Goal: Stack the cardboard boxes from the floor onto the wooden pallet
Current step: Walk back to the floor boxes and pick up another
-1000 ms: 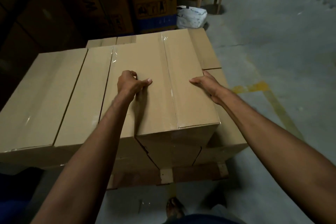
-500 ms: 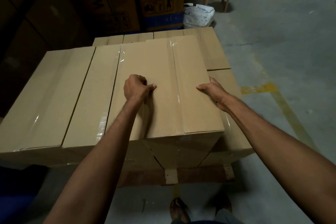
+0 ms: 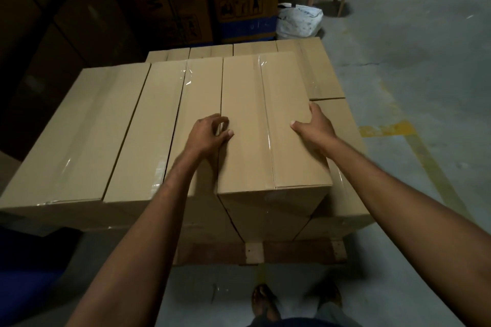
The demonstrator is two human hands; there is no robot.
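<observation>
Left hand (image 3: pixel 208 131) and right hand (image 3: pixel 314 127) clasp opposite edges of top box (image 3: pixel 247 93)

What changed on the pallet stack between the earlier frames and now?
Little moved. The top box seems to have shifted slightly: a dark gap now shows along its left edge, beside the neighbouring box. The left hand loosened its fingers at that seam; the right hand kept gripping the right edge. Other boxes and pallet unchanged.

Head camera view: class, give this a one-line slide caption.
A taped cardboard box atop the stack on the wooden pallet, right hand gripping its edge, left hand touching its top.
</observation>
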